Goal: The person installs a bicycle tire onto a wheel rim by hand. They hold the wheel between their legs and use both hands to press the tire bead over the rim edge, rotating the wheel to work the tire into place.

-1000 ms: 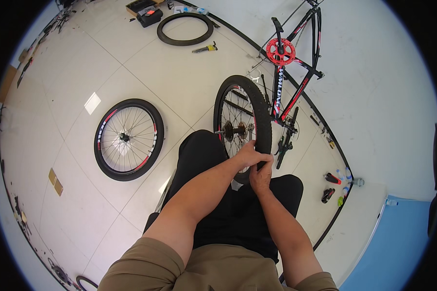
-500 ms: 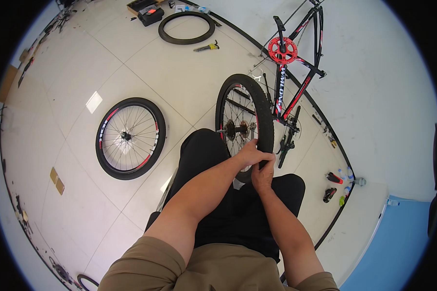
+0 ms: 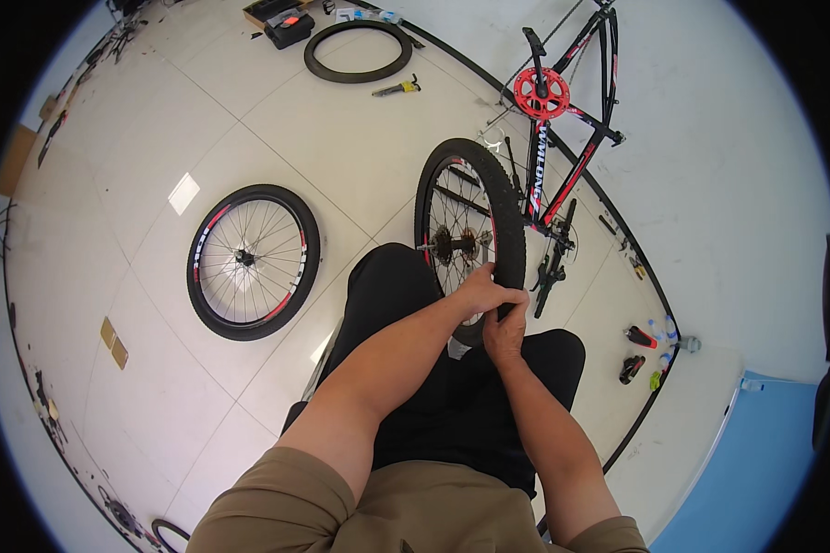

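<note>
A bicycle wheel (image 3: 515,207) with a black knobby tyre, red-marked rim and rear sprockets stands upright between my knees. My left hand (image 3: 480,290) is closed round the near part of its tyre and rim, thumb lying across the tread. Right beside it, my right hand (image 3: 504,334) grips the same tyre from the near side. The thumbs almost meet on the tread. Some of my fingers are hidden behind the tyre and rim. Just past the wheel, a black and red bicycle frame (image 3: 563,175) with a red chainring (image 3: 541,93) leans near the wall.
A second wheel (image 3: 312,263) lies on the tiled floor to my left. Farther off are a loose tyre (image 3: 358,78), a yellow-and-black tool (image 3: 397,88) and a black case (image 3: 289,31). Bottles (image 3: 658,332) and small red-and-black items (image 3: 632,370) stand at right by the wall. Brown card pieces (image 3: 114,344) lie far left.
The whole view has shifted slightly, so things appear a little farther right. Both hands keep the same grip on the wheel's tyre.
</note>
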`<state>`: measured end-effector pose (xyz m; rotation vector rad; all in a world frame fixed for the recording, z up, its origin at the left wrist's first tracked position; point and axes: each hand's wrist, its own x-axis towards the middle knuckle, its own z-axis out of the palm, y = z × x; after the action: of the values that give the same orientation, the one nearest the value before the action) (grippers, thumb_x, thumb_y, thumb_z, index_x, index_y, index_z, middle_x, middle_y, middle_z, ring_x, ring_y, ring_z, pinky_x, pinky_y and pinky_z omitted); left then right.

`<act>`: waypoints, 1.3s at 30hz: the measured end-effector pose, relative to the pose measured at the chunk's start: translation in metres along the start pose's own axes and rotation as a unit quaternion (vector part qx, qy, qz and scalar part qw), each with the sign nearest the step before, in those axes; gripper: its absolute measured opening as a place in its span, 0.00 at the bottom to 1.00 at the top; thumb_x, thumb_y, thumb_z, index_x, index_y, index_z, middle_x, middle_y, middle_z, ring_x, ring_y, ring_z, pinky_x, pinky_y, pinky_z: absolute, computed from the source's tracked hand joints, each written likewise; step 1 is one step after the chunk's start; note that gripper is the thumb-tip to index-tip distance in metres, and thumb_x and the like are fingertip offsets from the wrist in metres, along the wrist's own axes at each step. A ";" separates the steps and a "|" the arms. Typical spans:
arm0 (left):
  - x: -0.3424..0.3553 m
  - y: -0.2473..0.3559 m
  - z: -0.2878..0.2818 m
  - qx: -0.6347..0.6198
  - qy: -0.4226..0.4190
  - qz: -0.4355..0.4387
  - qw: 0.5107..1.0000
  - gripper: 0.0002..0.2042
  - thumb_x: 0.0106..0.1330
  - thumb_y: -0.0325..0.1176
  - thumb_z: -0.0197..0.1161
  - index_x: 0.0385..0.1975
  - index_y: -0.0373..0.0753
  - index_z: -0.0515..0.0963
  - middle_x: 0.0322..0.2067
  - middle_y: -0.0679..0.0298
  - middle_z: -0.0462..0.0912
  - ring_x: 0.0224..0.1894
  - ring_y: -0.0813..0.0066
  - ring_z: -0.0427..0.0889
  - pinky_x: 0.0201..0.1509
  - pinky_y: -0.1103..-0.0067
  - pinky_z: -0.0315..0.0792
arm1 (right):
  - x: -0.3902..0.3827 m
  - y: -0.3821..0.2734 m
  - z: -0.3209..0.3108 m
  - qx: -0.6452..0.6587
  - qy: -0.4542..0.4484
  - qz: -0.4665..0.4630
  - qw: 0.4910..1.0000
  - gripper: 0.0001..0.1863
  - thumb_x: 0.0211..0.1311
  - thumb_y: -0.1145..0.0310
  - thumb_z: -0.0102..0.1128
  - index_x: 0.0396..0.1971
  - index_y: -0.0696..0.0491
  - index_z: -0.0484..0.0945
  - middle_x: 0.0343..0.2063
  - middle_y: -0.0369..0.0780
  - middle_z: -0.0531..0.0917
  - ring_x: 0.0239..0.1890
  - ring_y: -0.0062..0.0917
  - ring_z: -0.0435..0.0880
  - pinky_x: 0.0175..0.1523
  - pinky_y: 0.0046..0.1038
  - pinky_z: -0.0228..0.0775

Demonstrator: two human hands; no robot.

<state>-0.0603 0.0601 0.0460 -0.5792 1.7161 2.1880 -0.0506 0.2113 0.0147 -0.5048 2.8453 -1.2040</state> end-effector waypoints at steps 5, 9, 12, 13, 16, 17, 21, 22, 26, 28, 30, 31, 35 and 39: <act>0.007 -0.007 0.000 -0.011 -0.013 0.002 1.000 0.49 0.48 0.47 0.83 0.65 0.22 0.66 0.56 0.47 0.80 0.57 0.61 0.82 0.65 0.72 0.74 | 0.000 -0.002 -0.001 0.009 -0.010 0.005 1.000 0.26 0.69 0.66 0.65 0.59 0.59 0.63 0.45 0.58 0.81 0.49 0.58 0.82 0.52 0.44 0.75; 0.007 -0.006 0.001 -0.004 -0.010 0.002 1.000 0.48 0.49 0.46 0.83 0.65 0.22 0.66 0.56 0.47 0.80 0.57 0.61 0.82 0.66 0.72 0.74 | 0.000 -0.006 -0.003 0.010 -0.012 0.014 1.000 0.26 0.69 0.66 0.65 0.59 0.59 0.63 0.45 0.58 0.81 0.49 0.58 0.82 0.52 0.44 0.75; 0.004 -0.004 0.001 -0.001 -0.003 0.000 1.000 0.48 0.48 0.46 0.83 0.65 0.22 0.66 0.56 0.47 0.81 0.57 0.61 0.82 0.65 0.72 0.74 | 0.000 -0.006 -0.003 0.011 -0.012 0.019 1.000 0.27 0.69 0.66 0.65 0.60 0.59 0.62 0.46 0.58 0.81 0.50 0.58 0.82 0.52 0.44 0.75; 0.004 -0.003 0.001 0.001 -0.002 0.000 1.000 0.49 0.48 0.46 0.83 0.65 0.22 0.66 0.56 0.47 0.81 0.57 0.61 0.82 0.65 0.72 0.74 | 0.000 -0.006 -0.003 0.010 -0.012 0.021 1.000 0.28 0.68 0.66 0.65 0.60 0.59 0.62 0.46 0.58 0.81 0.50 0.58 0.82 0.52 0.44 0.75; 0.004 -0.001 0.001 0.001 -0.005 0.002 1.000 0.49 0.47 0.46 0.83 0.65 0.22 0.66 0.56 0.47 0.81 0.57 0.61 0.82 0.65 0.72 0.74 | 0.000 -0.002 -0.002 0.002 -0.002 0.004 1.000 0.28 0.68 0.66 0.65 0.61 0.59 0.62 0.46 0.58 0.81 0.50 0.58 0.82 0.52 0.45 0.75; 0.003 -0.001 0.001 -0.002 -0.005 0.003 1.000 0.49 0.47 0.46 0.83 0.65 0.22 0.66 0.56 0.47 0.81 0.57 0.61 0.82 0.65 0.72 0.74 | 0.000 -0.003 -0.002 0.004 -0.004 0.007 1.000 0.28 0.68 0.67 0.65 0.61 0.59 0.62 0.46 0.58 0.81 0.50 0.58 0.82 0.53 0.45 0.75; 0.005 -0.002 0.001 -0.005 -0.005 0.000 1.000 0.49 0.47 0.46 0.83 0.65 0.21 0.66 0.56 0.46 0.80 0.57 0.62 0.82 0.65 0.72 0.74 | 0.001 -0.003 -0.002 0.010 -0.008 0.017 1.000 0.28 0.68 0.67 0.64 0.61 0.59 0.62 0.46 0.58 0.80 0.50 0.58 0.82 0.53 0.45 0.75; 0.006 -0.003 0.002 -0.006 -0.002 0.003 1.000 0.49 0.46 0.46 0.83 0.65 0.22 0.67 0.56 0.46 0.81 0.57 0.60 0.82 0.65 0.71 0.75 | 0.001 -0.003 -0.002 0.010 -0.009 0.020 1.000 0.28 0.67 0.68 0.64 0.61 0.59 0.62 0.46 0.58 0.80 0.50 0.58 0.82 0.53 0.45 0.75; 0.009 -0.009 0.003 -0.003 0.010 0.009 1.000 0.49 0.45 0.47 0.83 0.65 0.23 0.68 0.56 0.45 0.81 0.57 0.57 0.83 0.64 0.70 0.76 | 0.001 -0.004 -0.002 0.006 -0.022 0.030 0.999 0.33 0.65 0.72 0.63 0.67 0.56 0.58 0.50 0.60 0.79 0.52 0.61 0.80 0.54 0.49 0.75; 0.010 -0.009 0.003 0.001 0.012 0.009 1.000 0.49 0.45 0.47 0.83 0.65 0.23 0.68 0.56 0.45 0.81 0.58 0.57 0.83 0.64 0.70 0.76 | 0.002 -0.003 -0.002 0.005 -0.024 0.027 0.999 0.33 0.65 0.72 0.63 0.67 0.56 0.58 0.50 0.60 0.79 0.52 0.61 0.80 0.54 0.48 0.75; 0.008 -0.007 0.002 0.006 0.012 0.007 1.000 0.50 0.45 0.47 0.83 0.65 0.23 0.68 0.57 0.45 0.80 0.58 0.57 0.83 0.64 0.70 0.76 | 0.002 -0.003 -0.001 0.006 -0.010 0.018 1.000 0.29 0.66 0.70 0.64 0.62 0.58 0.61 0.47 0.59 0.80 0.51 0.59 0.81 0.54 0.46 0.75; 0.008 -0.007 0.002 0.002 0.009 0.004 1.000 0.49 0.45 0.47 0.83 0.65 0.23 0.68 0.57 0.45 0.80 0.58 0.57 0.83 0.64 0.70 0.76 | 0.002 -0.004 -0.001 0.007 -0.003 0.013 1.000 0.26 0.67 0.69 0.64 0.59 0.59 0.63 0.46 0.58 0.80 0.50 0.58 0.82 0.53 0.45 0.75; 0.002 0.000 0.002 -0.006 0.003 -0.005 1.000 0.49 0.45 0.47 0.83 0.65 0.24 0.68 0.57 0.45 0.80 0.57 0.58 0.83 0.64 0.70 0.76 | 0.002 0.000 -0.001 0.006 -0.010 0.016 1.000 0.28 0.66 0.70 0.64 0.61 0.58 0.61 0.46 0.59 0.80 0.50 0.59 0.82 0.53 0.46 0.75; 0.000 0.003 0.001 -0.002 0.014 -0.007 1.000 0.48 0.45 0.46 0.83 0.64 0.25 0.69 0.56 0.47 0.81 0.56 0.58 0.84 0.63 0.70 0.76 | 0.002 -0.001 -0.002 0.003 -0.026 0.021 0.999 0.33 0.65 0.73 0.62 0.67 0.57 0.58 0.49 0.60 0.79 0.52 0.61 0.80 0.54 0.49 0.75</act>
<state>-0.0616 0.0605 0.0491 -0.6237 1.7167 2.1834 -0.0524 0.2118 0.0168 -0.4648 2.7938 -1.1750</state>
